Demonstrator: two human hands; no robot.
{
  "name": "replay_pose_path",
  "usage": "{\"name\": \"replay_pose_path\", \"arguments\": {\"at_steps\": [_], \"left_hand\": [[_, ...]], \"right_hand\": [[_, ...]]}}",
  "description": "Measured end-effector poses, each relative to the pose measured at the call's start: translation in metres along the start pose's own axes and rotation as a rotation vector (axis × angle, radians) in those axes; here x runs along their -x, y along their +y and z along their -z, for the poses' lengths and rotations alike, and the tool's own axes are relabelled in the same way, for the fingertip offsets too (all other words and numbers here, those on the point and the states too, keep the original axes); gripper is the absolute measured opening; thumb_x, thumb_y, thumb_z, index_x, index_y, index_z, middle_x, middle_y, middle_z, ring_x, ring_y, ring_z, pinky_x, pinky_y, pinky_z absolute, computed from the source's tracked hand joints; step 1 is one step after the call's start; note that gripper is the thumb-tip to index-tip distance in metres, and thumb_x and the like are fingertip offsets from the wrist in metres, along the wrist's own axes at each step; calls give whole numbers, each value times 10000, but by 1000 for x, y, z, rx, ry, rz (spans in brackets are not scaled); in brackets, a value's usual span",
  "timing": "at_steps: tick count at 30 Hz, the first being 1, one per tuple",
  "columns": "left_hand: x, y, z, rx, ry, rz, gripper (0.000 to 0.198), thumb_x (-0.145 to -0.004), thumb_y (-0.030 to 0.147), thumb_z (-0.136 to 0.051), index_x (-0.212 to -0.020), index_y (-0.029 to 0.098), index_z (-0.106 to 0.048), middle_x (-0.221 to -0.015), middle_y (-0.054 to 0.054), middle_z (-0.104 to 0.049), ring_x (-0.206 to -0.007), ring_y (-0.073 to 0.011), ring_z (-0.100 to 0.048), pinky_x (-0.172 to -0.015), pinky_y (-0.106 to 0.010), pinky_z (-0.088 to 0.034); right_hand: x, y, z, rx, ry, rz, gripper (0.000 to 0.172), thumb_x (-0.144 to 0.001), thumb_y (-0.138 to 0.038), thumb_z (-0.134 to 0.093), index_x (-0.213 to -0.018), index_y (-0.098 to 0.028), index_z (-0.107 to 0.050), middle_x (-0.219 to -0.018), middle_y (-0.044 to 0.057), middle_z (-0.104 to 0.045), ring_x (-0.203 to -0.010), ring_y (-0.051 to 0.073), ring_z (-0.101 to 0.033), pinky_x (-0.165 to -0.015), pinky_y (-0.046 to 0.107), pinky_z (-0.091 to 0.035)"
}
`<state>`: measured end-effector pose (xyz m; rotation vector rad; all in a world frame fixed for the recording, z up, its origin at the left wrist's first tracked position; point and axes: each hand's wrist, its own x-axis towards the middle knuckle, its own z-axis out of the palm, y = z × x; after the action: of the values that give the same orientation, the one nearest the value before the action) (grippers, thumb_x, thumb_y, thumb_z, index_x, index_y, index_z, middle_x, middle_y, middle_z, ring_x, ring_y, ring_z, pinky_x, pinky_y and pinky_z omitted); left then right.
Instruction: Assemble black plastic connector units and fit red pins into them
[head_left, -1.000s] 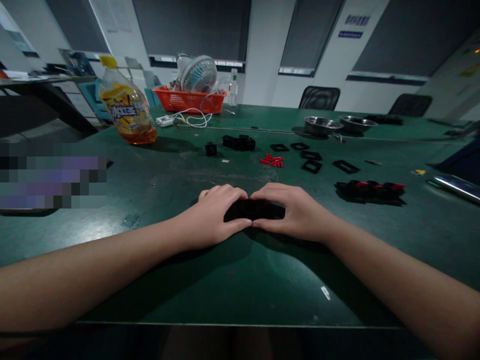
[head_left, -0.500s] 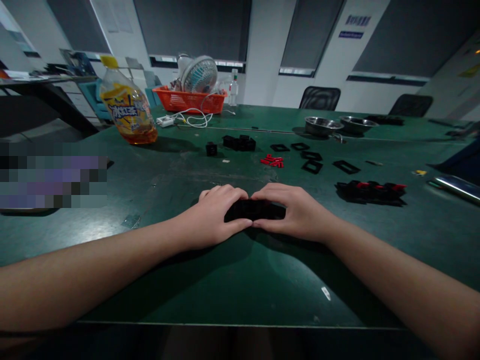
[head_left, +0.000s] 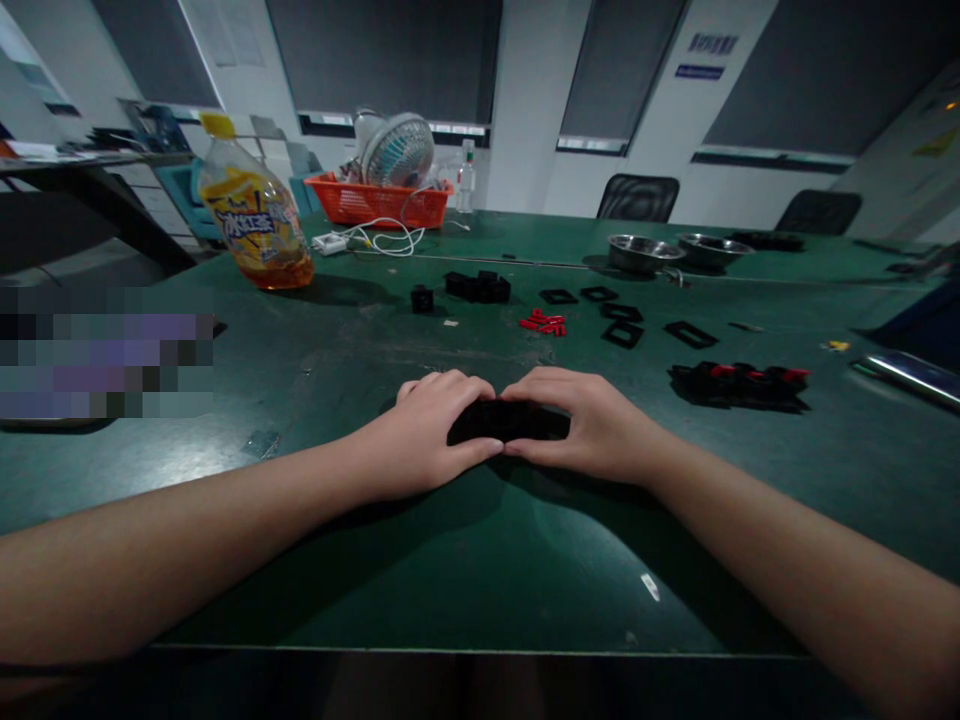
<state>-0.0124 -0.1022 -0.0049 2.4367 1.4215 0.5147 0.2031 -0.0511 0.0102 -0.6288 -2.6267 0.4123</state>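
Observation:
A black plastic part sits low over the green table, between my two hands. My left hand grips its left side, thumb along the near edge and fingers over the far edge. On the right side my right hand does the same, and the thumb tips meet in the middle. Fingers and shadow hide much of the part. Beyond the hands lie small red pieces, flat black frames, a cluster of black blocks and a single black block.
To the right lies a black assembly with red tabs, near a shiny phone-like object. A drink bottle stands at the left. Farther back are an orange basket, a white cable and metal bowls.

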Motion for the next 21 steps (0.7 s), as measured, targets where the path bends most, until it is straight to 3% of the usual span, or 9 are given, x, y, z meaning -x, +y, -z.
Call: {"name": "replay_pose_path", "arguments": {"at_steps": [21], "left_hand": [[0, 0, 1, 6, -8, -9, 373, -892, 441, -523, -1187, 213, -528, -1202, -93, -582, -1136, -276, -513, -973, -489, -391]], "right_hand": [[-1, -1, 0, 0, 12, -1, 321, -790, -345, -699, -1055, -164, -684, -974, 81, -696, -912, 203, -645, -805, 328, -499]]}}
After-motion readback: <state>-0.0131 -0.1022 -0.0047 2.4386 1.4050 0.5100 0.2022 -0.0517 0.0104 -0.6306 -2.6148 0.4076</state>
